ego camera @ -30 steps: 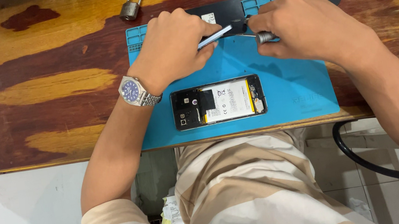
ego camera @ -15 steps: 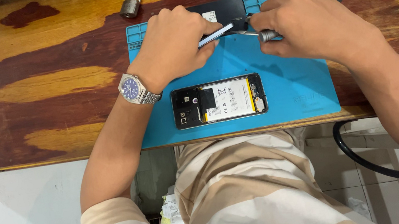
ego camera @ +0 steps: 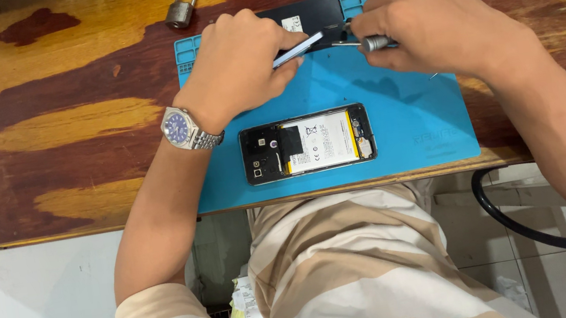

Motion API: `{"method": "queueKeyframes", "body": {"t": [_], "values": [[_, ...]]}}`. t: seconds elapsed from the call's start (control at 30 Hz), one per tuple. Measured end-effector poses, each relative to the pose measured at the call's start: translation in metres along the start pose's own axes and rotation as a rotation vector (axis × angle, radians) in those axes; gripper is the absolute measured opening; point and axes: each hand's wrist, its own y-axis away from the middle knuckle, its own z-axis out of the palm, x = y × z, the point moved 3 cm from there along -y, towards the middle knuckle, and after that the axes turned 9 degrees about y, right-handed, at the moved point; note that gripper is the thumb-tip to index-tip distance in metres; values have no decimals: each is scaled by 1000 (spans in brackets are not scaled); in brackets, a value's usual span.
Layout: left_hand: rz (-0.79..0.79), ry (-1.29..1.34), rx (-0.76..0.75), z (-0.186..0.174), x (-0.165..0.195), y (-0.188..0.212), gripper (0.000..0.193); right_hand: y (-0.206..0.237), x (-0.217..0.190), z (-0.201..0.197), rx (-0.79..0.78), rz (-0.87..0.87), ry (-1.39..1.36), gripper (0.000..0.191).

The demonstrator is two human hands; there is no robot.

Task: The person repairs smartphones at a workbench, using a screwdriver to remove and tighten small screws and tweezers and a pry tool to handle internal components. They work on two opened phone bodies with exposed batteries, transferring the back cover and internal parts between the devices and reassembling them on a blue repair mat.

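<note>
On the blue repair mat [ego camera: 412,125], which lies on a worn wooden table [ego camera: 68,124], both hands work at the far edge. The left hand [ego camera: 239,64] is closed around a thin, flat light-blue panel [ego camera: 296,49], held edge-on with thumb and fingers on its long sides. The right hand [ego camera: 439,27] is closed on a slim metal screwdriver [ego camera: 374,42] whose tip points toward the panel; the tip's exact contact cannot be made out. Behind the hands lies a dark flat part [ego camera: 310,13], partly hidden. Nearer the person, apart from both hands, an opened phone [ego camera: 307,143] lies back-up, its battery and boards exposed.

Judged by its look, the panel is light, stiff but easily flexed or cracked, and smooth enough to slip; gripping by the edges seems safest. The opened phone is fragile and best lifted by its frame. The mat's moulded compartments along the far rim are mostly covered; their contents cannot be told. A padlock [ego camera: 181,8] sits on the table beyond the mat.
</note>
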Motion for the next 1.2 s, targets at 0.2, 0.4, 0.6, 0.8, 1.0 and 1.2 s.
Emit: {"method": "queueKeyframes", "body": {"t": [0.2,0.4,0.6,0.8,1.0,1.2], "values": [[37,29,34,-2,-4,1,26,-3,8,6,-45,25,-31,20],[1,58,-8,-2,-4,-1,26,-3,1,4,-62,28,-80,23],[18,44,6,-2,-5,0,28,-5,-2,-1,-48,49,-118,27],[21,52,14,-2,-7,0,27,-4,-4,-6,-42,-39,-158,34],[6,82,16,-4,-7,-1,26,-3,-5,-10,-94,4,-278,20],[17,97,13,-7,-5,-1,23,-4,-7,-9,146,-98,-444,15]]}}
